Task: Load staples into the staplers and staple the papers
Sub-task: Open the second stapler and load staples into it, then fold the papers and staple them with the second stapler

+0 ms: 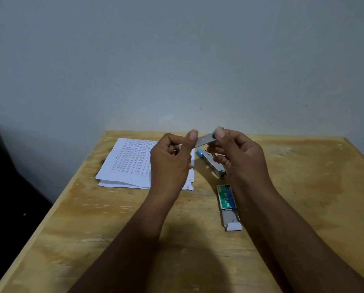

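Observation:
Both my hands are raised over the wooden table (113, 208). My left hand (170, 161) and my right hand (240, 157) pinch the two ends of a flat silver strip of staples (206, 139) between thumbs and fingers. Below it, a blue and metal stapler (210, 162) lies on the table, swung apart, partly hidden by my right hand. A stack of printed papers (130, 163) lies to the left, under my left hand. The green staple box (226, 197) lies near my right wrist with its grey inner tray (230, 218) slid out.
A pale wall rises directly behind the table's far edge. A dark piece of furniture (7, 187) stands off the table's left side. My forearms cross the table's front half.

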Demonstrator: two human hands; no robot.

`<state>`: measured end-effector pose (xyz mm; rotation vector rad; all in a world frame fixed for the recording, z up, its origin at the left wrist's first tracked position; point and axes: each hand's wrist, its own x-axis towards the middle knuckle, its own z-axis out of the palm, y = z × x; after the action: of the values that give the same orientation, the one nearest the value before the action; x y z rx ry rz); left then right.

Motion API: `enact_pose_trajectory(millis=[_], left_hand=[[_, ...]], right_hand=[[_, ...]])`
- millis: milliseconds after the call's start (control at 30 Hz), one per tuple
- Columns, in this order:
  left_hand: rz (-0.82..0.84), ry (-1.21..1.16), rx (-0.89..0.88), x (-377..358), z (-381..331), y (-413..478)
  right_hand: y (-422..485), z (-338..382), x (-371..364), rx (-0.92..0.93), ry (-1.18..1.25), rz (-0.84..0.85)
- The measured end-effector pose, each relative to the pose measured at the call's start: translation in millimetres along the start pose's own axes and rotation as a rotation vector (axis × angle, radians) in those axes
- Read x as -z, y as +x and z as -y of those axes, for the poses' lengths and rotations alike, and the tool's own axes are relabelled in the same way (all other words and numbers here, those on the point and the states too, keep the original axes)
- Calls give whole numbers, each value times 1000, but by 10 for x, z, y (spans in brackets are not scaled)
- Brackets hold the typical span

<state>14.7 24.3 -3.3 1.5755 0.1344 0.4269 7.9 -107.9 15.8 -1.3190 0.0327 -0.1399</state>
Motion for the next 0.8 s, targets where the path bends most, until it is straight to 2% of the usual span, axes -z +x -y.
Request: enact_pose_trajectory(millis=[100, 200, 300, 367, 433, 533, 567, 667, 800], left_hand=[[98, 154, -54, -5, 12, -38], [142, 374, -34, 58, 37, -12], [26, 1029, -57, 240, 191, 179], [46, 1221, 122, 383, 279, 302], [68, 1202, 259, 483, 307, 370], [53, 1219, 212, 509, 297, 375], [37, 1213, 178, 498, 280, 367], [-66, 1163, 113, 527, 269, 392], [-191, 1189, 297, 712, 243, 464]], right_hand=[[36, 1, 56, -54, 71, -62], [117, 12, 137, -72, 74, -132], [201, 26, 226, -96, 114, -189], [250, 44, 279, -134, 193, -216], [281, 56, 320, -211, 353, -209], [277, 81, 355, -345, 626, -127], [272, 86, 368, -380, 652, -112], [274, 86, 401, -453, 520, -73], [312, 26, 393, -415, 271, 17]])
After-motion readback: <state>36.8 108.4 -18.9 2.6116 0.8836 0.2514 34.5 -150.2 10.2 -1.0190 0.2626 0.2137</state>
